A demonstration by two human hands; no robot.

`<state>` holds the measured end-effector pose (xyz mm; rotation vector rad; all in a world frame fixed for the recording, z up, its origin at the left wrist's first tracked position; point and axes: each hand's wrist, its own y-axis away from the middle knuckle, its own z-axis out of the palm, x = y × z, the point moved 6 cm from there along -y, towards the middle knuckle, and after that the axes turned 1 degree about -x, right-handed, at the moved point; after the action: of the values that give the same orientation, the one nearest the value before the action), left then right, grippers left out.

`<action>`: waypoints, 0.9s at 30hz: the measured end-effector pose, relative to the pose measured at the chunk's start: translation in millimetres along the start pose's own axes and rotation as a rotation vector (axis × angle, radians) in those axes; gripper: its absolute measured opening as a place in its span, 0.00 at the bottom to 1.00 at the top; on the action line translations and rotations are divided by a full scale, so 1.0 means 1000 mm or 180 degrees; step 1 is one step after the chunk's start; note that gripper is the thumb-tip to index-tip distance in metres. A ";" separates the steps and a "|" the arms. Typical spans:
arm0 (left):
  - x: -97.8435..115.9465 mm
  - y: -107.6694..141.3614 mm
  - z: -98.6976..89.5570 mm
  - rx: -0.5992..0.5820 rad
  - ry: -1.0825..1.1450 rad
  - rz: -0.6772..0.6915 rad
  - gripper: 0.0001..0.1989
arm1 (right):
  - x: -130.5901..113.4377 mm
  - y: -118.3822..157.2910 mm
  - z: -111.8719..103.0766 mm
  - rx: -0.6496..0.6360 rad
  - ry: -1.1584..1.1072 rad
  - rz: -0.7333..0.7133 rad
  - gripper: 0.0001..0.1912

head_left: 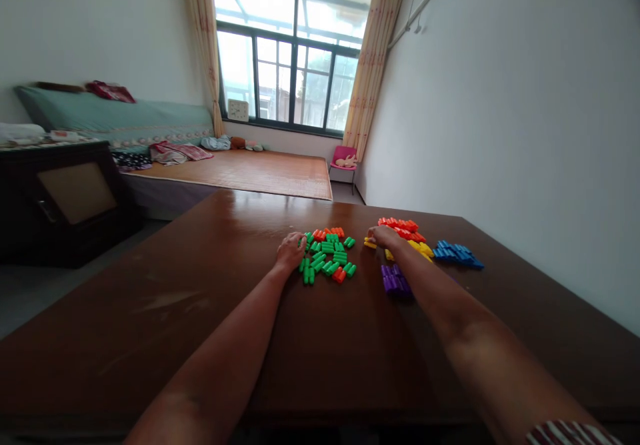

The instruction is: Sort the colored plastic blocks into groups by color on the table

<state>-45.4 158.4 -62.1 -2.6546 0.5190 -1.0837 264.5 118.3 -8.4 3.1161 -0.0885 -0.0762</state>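
My left hand (pixel 291 250) rests at the left edge of a loose cluster of small green plastic blocks (pixel 327 247), its fingers stretched out and touching the nearest ones. Each block looks like short ridged tubes joined side by side. Across the cluster, my right hand (pixel 384 235) reaches over the sorted groups, its fingertips closed on a small yellow block (pixel 370 242) at the tabletop. More yellow blocks (pixel 421 250) lie partly hidden behind my right forearm. Orange-red blocks (pixel 339 275) are mixed among the green ones.
Right of the cluster lie a red-orange group (pixel 399 223), a blue group (pixel 457 253) and a purple group (pixel 393 279), all on the brown table (pixel 150 338). Beyond the table are a bed (pixel 260 168), a pink chair (pixel 343 153) and a dark cabinet (pixel 75 191).
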 end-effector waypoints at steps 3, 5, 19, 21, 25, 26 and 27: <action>0.002 0.002 0.001 -0.0026 -0.0045 0.0010 0.16 | 0.005 -0.004 0.002 -0.0160 0.0335 0.0363 0.13; 0.003 0.003 0.001 -0.0024 -0.0040 0.0051 0.16 | 0.010 -0.004 0.002 -0.0172 0.0490 0.0603 0.17; 0.023 0.013 0.007 -0.0295 -0.0323 0.0281 0.16 | -0.075 0.024 0.012 -0.0013 -0.0210 -0.0616 0.10; 0.027 0.015 0.008 -0.0351 -0.0377 0.0378 0.16 | -0.090 0.030 0.024 -0.0075 -0.0339 -0.0595 0.13; 0.028 0.015 0.009 -0.0363 -0.0371 0.0521 0.16 | -0.099 0.038 0.034 0.0091 -0.0625 -0.0412 0.20; 0.027 0.014 0.010 -0.0356 -0.0342 0.0548 0.16 | -0.099 0.040 0.033 0.0154 -0.0676 -0.0381 0.20; 0.025 0.013 0.010 -0.0350 -0.0310 0.0571 0.16 | -0.100 0.042 0.030 0.0260 -0.0755 -0.0391 0.20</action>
<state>-24.5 137.2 -57.5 -2.6747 0.8003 -0.8935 161.1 81.1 -32.6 3.1755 0.0984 -0.4554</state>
